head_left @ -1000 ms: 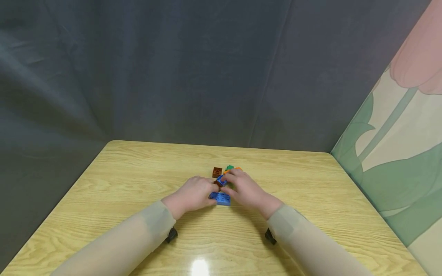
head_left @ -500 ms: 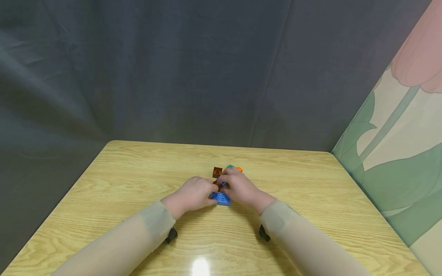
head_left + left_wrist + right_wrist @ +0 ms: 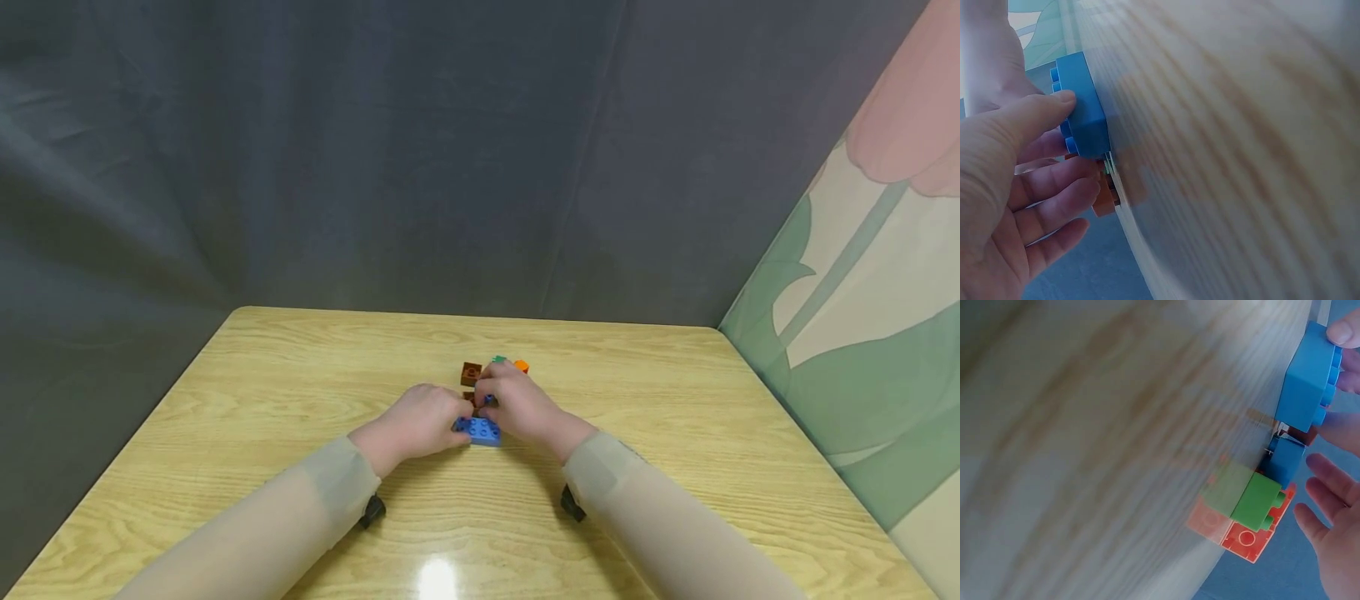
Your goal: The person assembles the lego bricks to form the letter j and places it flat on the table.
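My left hand (image 3: 423, 419) pinches the left end of a long blue brick (image 3: 484, 430) with studs up on the table. Its thumb (image 3: 1060, 105) lies on the near face in the left wrist view. Behind that brick, my right hand (image 3: 521, 404) has curled fingers round a small blue brick (image 3: 1288, 461), mostly hidden from above; the exact contact is partly covered. A brown brick (image 3: 469, 398) shows between the two hands. In the right wrist view a green brick (image 3: 1257, 501) stands against an orange brick (image 3: 1250, 540), close by the right fingers.
Another brown brick (image 3: 471, 373) sits behind the hands. Farther back are an orange piece (image 3: 522, 366) and a bit of green brick (image 3: 498, 359). The wooden table (image 3: 315, 358) ends at a dark curtain (image 3: 420, 167), with a flowered panel (image 3: 862, 350) on the right.
My right hand has moved slightly left, and its fingers have closed in around the small blue brick, covering most of it. The left hand and long blue brick have stayed put.
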Demonstrator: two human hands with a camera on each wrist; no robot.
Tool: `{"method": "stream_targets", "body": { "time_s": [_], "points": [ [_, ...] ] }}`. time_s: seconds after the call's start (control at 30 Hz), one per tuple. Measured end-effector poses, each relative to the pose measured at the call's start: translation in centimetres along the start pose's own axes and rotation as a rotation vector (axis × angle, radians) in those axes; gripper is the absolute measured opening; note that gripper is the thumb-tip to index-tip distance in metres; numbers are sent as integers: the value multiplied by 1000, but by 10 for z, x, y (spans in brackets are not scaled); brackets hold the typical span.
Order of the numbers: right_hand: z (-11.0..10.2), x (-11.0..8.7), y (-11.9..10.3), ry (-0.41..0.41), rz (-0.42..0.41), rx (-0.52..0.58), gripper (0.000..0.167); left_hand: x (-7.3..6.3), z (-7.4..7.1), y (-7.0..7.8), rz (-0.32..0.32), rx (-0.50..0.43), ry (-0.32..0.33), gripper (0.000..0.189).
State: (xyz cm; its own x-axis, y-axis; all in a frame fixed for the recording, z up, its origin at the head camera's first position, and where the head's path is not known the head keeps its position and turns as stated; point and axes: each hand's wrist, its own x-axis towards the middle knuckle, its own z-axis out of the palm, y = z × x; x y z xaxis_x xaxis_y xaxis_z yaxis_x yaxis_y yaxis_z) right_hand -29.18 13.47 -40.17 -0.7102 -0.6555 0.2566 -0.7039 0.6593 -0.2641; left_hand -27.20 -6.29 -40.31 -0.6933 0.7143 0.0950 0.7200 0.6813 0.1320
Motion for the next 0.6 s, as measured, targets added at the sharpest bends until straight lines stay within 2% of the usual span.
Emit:
{"method": "stream_targets", "body": {
  "time_s": [0.3, 0.6],
  "points": [
    [-3, -5, -5, -33, 161, 178, 8, 0, 1, -1, 2, -23, 4, 20],
    [-6, -12, -6, 44, 205, 239, 16, 2, 2, -2, 11, -22, 11, 20]
  ]
}}
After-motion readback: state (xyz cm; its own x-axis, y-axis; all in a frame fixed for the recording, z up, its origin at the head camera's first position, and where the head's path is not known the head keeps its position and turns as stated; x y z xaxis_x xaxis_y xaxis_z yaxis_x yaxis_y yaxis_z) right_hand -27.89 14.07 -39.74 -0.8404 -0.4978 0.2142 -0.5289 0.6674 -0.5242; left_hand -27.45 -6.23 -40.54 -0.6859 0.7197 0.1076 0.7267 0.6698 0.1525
